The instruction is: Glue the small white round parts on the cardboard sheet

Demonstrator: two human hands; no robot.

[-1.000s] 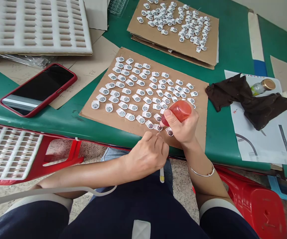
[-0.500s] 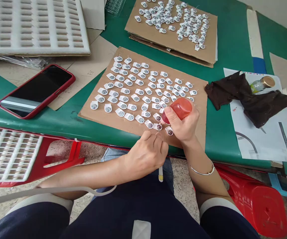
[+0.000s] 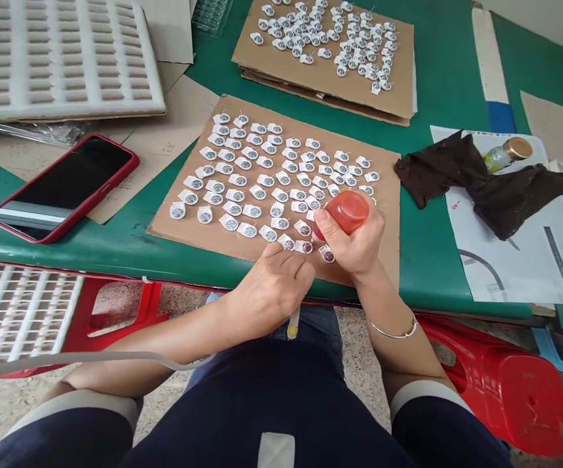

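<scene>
Red bottle in my right hand, slanting leftward and towards me!
Right fingers wrap it; a disc on the cardboard lies just left of its nose. My left hand is close by, grip unclear.

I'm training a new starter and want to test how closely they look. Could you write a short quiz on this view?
1. What does the right hand hold?
A) a pair of scissors
B) a red squeeze bottle
C) a roll of tape

2. True or false: the phone lies to the left of the nearer cardboard sheet.

3. Fill in: the small bottle by the dark cloth has a ____ cap.

Key: 1 B; 2 true; 3 gold.
</scene>
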